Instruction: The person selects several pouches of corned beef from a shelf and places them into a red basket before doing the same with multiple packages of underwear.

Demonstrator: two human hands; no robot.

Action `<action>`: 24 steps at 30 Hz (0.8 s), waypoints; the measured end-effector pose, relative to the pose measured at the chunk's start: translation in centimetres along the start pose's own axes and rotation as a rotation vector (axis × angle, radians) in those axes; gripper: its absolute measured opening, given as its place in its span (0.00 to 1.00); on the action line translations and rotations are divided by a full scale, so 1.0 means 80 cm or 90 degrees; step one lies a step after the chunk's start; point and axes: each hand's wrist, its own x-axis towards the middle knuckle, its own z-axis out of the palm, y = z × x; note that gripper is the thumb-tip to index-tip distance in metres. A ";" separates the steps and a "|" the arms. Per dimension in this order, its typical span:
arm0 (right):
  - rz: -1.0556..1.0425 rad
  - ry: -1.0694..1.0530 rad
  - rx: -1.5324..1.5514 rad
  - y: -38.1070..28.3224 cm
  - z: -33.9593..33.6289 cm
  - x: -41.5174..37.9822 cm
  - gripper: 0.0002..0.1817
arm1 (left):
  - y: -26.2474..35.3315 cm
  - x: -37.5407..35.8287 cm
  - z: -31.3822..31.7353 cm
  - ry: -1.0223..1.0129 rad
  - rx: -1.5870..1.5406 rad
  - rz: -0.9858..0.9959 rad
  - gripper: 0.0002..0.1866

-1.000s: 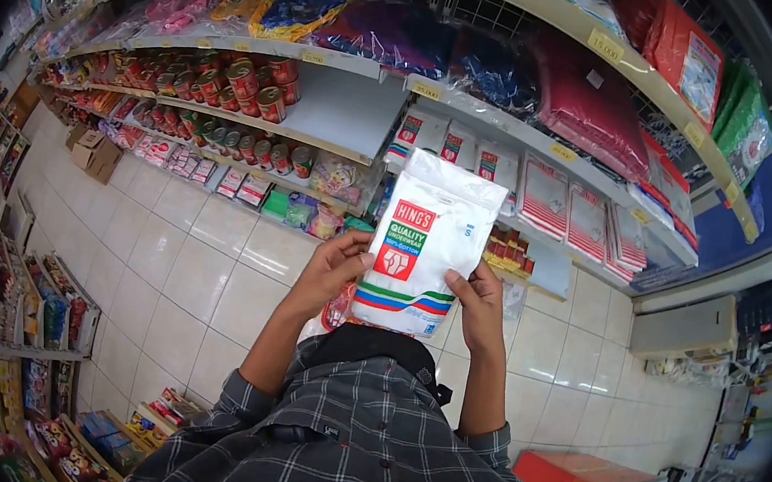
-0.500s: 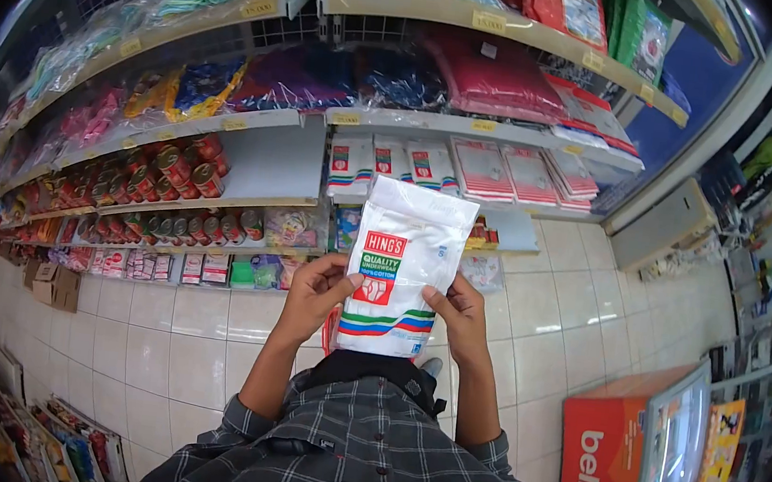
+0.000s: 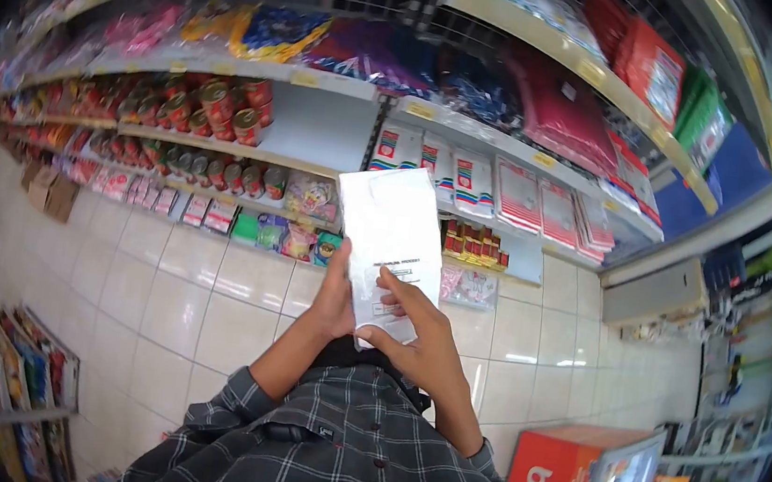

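Observation:
A white plastic underwear packet (image 3: 395,214) is held up in front of my body with its plain back facing me. Small dark print shows on its lower half. My left hand (image 3: 335,294) grips the packet along its lower left edge, fingers partly hidden behind it. My right hand (image 3: 416,327) is at the lower right, thumb on the bottom edge and index finger resting by the print. Beyond the packet, similar underwear packets (image 3: 473,182) stand on a shelf.
Shelves ahead carry red cans (image 3: 216,110), bagged clothing (image 3: 565,100) and flat red-and-white packets (image 3: 520,194). Small yellow-and-red packs (image 3: 475,244) sit lower down. A red freezer (image 3: 558,480) stands at the lower right. Cardboard boxes (image 3: 50,192) rest on the tiled floor at the left.
The packet has been turned from its printed front to its back. My right hand has shifted from the right edge to the lower face. The view has swung to the left.

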 end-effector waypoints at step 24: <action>0.203 0.118 0.247 0.091 -0.002 0.008 0.23 | -0.003 0.009 0.024 0.060 0.208 0.054 0.48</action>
